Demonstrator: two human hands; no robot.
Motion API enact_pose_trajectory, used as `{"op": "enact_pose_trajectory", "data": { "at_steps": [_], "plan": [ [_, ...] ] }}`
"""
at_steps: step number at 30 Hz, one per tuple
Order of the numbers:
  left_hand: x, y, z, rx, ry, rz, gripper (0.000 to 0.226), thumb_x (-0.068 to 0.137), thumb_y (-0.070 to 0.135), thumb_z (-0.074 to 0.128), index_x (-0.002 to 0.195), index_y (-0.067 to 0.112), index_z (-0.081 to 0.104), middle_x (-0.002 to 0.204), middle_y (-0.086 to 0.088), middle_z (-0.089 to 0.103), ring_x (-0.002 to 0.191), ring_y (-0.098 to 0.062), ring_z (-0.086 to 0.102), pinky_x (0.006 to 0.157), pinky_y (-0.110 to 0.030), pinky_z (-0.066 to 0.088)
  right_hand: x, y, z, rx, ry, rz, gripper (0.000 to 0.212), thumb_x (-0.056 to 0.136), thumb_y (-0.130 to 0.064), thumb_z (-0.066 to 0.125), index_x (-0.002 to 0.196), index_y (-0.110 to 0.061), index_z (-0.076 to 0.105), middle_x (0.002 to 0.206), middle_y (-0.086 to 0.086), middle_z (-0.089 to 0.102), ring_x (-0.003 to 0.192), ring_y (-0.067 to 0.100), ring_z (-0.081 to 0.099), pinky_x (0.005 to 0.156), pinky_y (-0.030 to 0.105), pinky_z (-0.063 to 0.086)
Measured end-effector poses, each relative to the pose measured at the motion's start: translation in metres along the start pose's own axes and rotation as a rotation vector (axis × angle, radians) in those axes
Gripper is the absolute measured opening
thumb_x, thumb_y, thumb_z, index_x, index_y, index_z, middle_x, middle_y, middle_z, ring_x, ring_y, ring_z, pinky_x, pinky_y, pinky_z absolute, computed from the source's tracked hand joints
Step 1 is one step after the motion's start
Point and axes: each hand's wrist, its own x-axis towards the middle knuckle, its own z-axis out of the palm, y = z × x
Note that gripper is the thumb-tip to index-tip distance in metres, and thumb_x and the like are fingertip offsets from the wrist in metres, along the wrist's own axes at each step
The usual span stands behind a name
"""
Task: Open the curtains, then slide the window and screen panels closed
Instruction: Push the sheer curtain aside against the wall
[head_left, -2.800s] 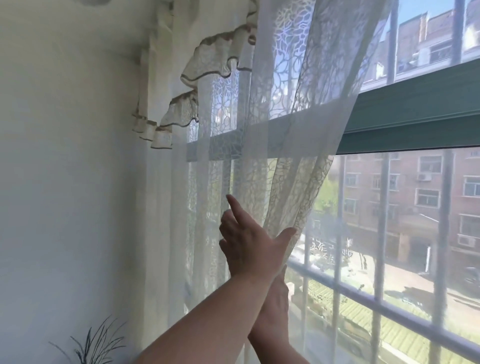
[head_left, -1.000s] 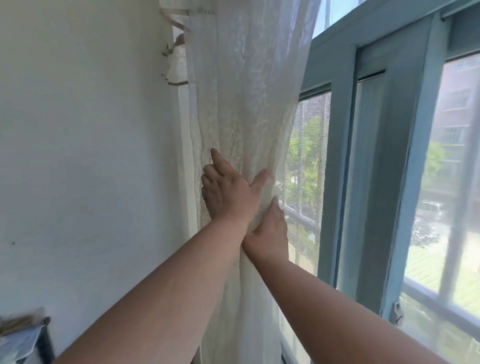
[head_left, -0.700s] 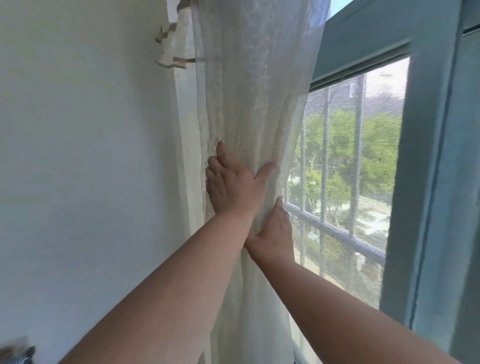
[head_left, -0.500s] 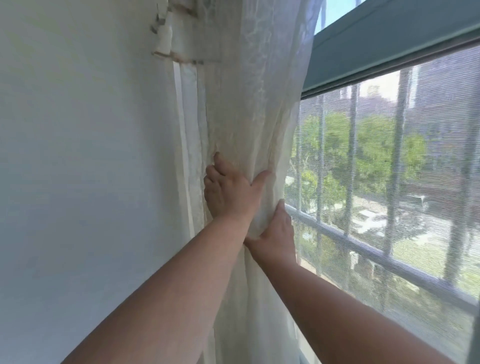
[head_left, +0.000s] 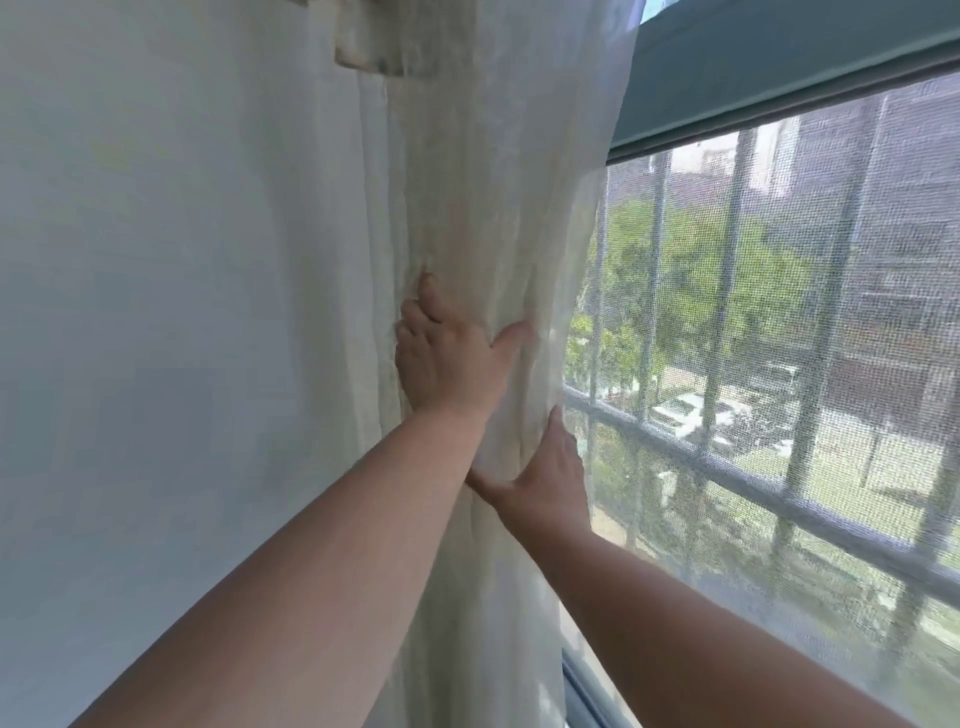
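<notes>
The sheer cream curtain (head_left: 493, 208) hangs bunched in a narrow column against the white wall. My left hand (head_left: 447, 364) cups the bunch at mid height, fingers on its left side and thumb on its right. Just below, my right hand (head_left: 545, 478) lies flat against the curtain's right edge with fingers pointing up and thumb spread left. To the right, the grey mesh screen panel (head_left: 779, 338) covers the window opening under the teal window frame (head_left: 753, 62). No glass panel edge shows.
The white wall (head_left: 182, 312) fills the left half. Outside the mesh are pale metal guard bars (head_left: 727, 467), trees and buildings. A scalloped valance edge (head_left: 374, 57) hangs at the top above the bunched curtain.
The curtain has been swept left from across the window into a tight bunch by the wall. Both hands stay on it; my right hand now sits slightly lower, apart from my left wrist.
</notes>
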Motion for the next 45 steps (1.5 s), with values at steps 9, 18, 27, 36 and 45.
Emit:
{"op": "enact_pose_trajectory", "data": {
  "at_steps": [9, 18, 27, 36, 45],
  "plan": [
    [0.069, -0.059, 0.044, 0.091, -0.018, -0.034, 0.122, 0.081, 0.074, 0.079, 0.160, -0.006, 0.034, 0.146, -0.031, 0.056, 0.130, -0.050, 0.059, 0.105, -0.056, 0.047, 0.045, 0.004, 0.041, -0.125, -0.042, -0.015, 0.151, 0.072, -0.080, 0.087, 0.177, -0.019, -0.004, 0.183, 0.006, 0.022, 0.169, 0.028, 0.021, 0.136, 0.048, 0.027],
    [0.114, -0.114, 0.080, 0.184, -0.115, -0.094, 0.110, 0.087, 0.063, 0.083, 0.151, -0.013, 0.036, 0.141, -0.032, 0.063, 0.129, -0.049, 0.064, 0.100, -0.050, 0.052, 0.095, -0.009, 0.086, -0.161, -0.132, 0.037, 0.153, 0.069, -0.084, 0.086, 0.177, -0.019, -0.001, 0.184, 0.005, 0.020, 0.169, 0.029, 0.021, 0.135, 0.052, 0.028],
    [0.096, -0.115, 0.085, 0.028, -0.097, -0.074, 0.106, 0.091, 0.057, 0.081, 0.161, -0.004, 0.030, 0.153, -0.030, 0.058, 0.136, -0.048, 0.059, 0.106, -0.051, 0.045, 0.095, 0.005, 0.084, -0.119, -0.156, 0.083, 0.152, 0.070, -0.082, 0.087, 0.177, -0.018, 0.001, 0.185, 0.005, 0.018, 0.170, 0.030, 0.020, 0.134, 0.050, 0.028],
    [0.044, -0.090, 0.074, -0.066, 0.043, -0.012, 0.126, 0.073, 0.067, 0.087, 0.166, 0.005, 0.028, 0.159, -0.029, 0.042, 0.146, -0.050, 0.040, 0.118, -0.063, 0.031, 0.088, 0.022, 0.050, -0.031, -0.119, 0.084, 0.149, 0.071, -0.078, 0.090, 0.178, -0.019, 0.005, 0.184, 0.004, 0.021, 0.169, 0.028, 0.021, 0.135, 0.049, 0.028],
    [0.003, -0.048, 0.034, -0.109, 0.319, 0.381, 0.118, 0.086, 0.051, 0.087, 0.167, -0.008, 0.025, 0.168, -0.038, 0.028, 0.158, -0.053, 0.027, 0.127, -0.066, 0.024, 0.060, 0.054, -0.003, 0.128, -0.060, 0.069, 0.149, 0.060, -0.088, 0.086, 0.176, -0.023, 0.019, 0.179, 0.001, 0.035, 0.165, 0.024, 0.034, 0.132, 0.051, 0.035]
  ]
}}
